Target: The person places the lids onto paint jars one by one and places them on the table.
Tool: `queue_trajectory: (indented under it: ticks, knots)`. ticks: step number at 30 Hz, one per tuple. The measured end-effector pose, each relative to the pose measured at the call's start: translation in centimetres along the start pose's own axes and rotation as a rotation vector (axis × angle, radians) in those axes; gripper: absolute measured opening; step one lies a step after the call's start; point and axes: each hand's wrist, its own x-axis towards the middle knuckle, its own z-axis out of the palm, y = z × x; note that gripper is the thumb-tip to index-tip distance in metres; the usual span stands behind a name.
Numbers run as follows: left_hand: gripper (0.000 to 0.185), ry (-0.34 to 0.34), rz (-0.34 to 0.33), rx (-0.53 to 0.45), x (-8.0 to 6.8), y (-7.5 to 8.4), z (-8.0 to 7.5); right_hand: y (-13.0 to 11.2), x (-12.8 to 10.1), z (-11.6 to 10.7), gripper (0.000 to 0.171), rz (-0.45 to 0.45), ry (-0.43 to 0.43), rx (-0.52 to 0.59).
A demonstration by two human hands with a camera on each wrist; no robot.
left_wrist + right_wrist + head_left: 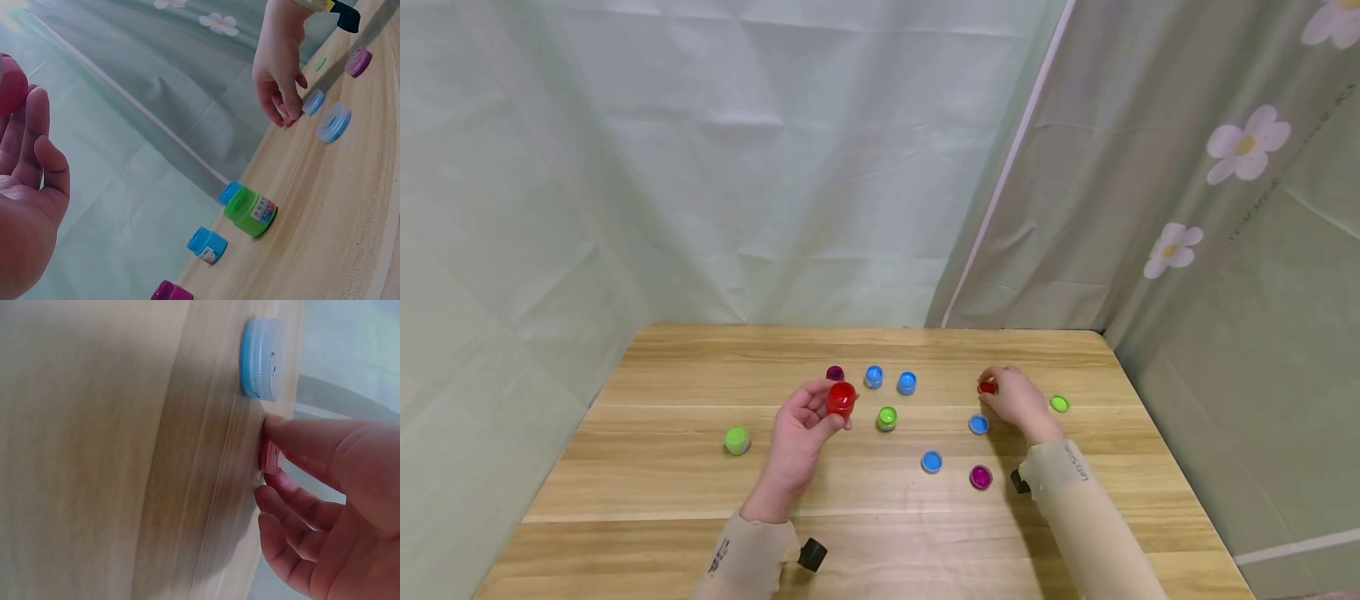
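The wooden table [662, 467] carries the whole job: small paint jars and loose lids scattered across its middle, and by my reading most of the capping is yet to do. Standing toward the back are two blue jars [873, 377] [906, 382], a purple jar [835, 373] and a green jar [887, 418], with another green jar [737, 440] well apart on the left. Lying loose nearer me are two blue lids [978, 424] [931, 461], a purple lid [981, 477] and a green lid [1059, 403] off to the right. I cannot tell from here which of the standing jars already have lids on, though the loose lids suggest several do not. My left hand [797, 437] is lifted off the table with its fingers curled round the red jar [841, 398], held above the spot between the purple and green jars. My right hand [1018, 400] is down at the table, fingertips pinching the red lid [987, 387] just beyond the nearer blue lid; the right wrist view shows the thumb and a finger closed on its edge. So, as I judge it, the red pair is in hand but not yet joined, and the blue, purple and green lids wait.
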Motion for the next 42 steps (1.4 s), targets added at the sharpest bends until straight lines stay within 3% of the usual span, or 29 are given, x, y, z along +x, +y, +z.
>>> queue_trajectory:
  ticks: [6, 11, 16, 20, 23, 28, 34, 42]
  knots:
    - [0.033, -0.021, 0.022, -0.013, 0.1, -0.3, 0.0, -0.5, -0.9, -0.2, 0.036, 0.048, 0.054, 0.113]
    - [0.031, -0.022, 0.026, 0.035, 0.0, -0.5, 0.1, -2.6, -2.8, -0.7, 0.044, 0.024, 0.183, 0.237]
    - [0.039, 0.000, 0.029, 0.089, -0.1, -0.6, 0.4, -5.8, -5.5, -1.8, 0.031, -0.014, 0.286, 0.518]
    - [0.046, 0.028, -0.014, 0.113, -0.2, -0.6, 0.7, -8.6, -7.7, -3.0, 0.028, -0.048, 0.293, 0.793]
    - [0.045, 0.035, -0.046, 0.095, -0.2, -0.7, 1.1, -10.1, -9.0, -3.5, 0.035, -0.091, 0.261, 0.896]
    - [0.043, 0.021, -0.061, 0.039, -0.3, -1.0, 1.8, -11.4, -10.4, -3.6, 0.036, -0.167, 0.168, 0.926]
    - [0.036, -0.002, -0.059, 0.028, -0.5, -1.2, 2.4, -12.3, -10.8, -2.8, 0.035, -0.290, 0.159, 0.899]
    - [0.036, -0.030, -0.031, 0.029, -0.5, -1.4, 2.4, -13.5, -11.6, -2.7, 0.035, -0.320, 0.125, 0.873]
